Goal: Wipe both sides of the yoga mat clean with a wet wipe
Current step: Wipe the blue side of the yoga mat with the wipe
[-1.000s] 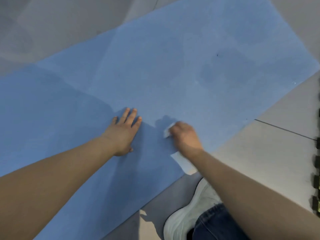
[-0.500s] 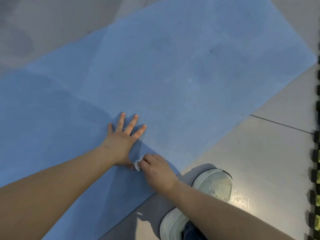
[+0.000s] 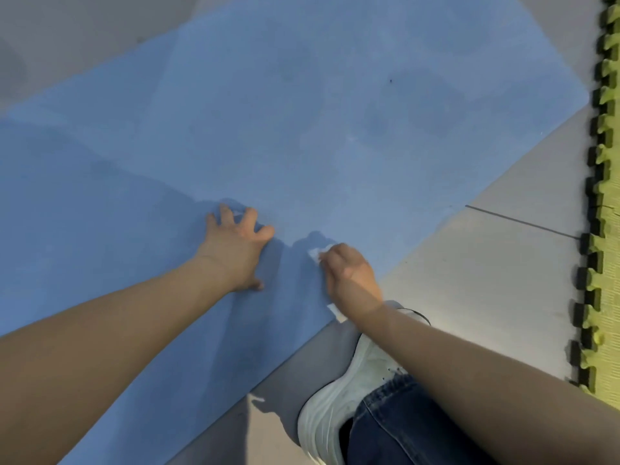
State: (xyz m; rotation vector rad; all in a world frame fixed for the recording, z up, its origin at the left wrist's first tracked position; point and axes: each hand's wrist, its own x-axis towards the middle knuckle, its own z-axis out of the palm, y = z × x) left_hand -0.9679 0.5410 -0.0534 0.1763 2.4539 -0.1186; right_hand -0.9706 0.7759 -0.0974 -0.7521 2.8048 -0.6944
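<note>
A blue yoga mat (image 3: 302, 129) lies flat on the floor and fills most of the view. My left hand (image 3: 236, 250) presses on the mat near its near edge, fingers spread. Just to its right, my right hand (image 3: 349, 273) grips a white wet wipe (image 3: 315, 253) and holds it against the mat. A corner of the wipe shows past my fingers and another bit shows under my wrist. Darker damp patches mark the mat farther off to the right.
Grey floor tiles (image 3: 486, 280) border the mat on the right. A green and black interlocking foam mat (image 3: 604, 196) runs along the right edge. My white shoe (image 3: 342, 391) and jeans leg stand on the tiles close to the mat's near edge.
My right hand has slid the wipe forward and to the right, away from my left hand. The left hand has stayed pressed on the mat. My foot has shifted under my right arm.
</note>
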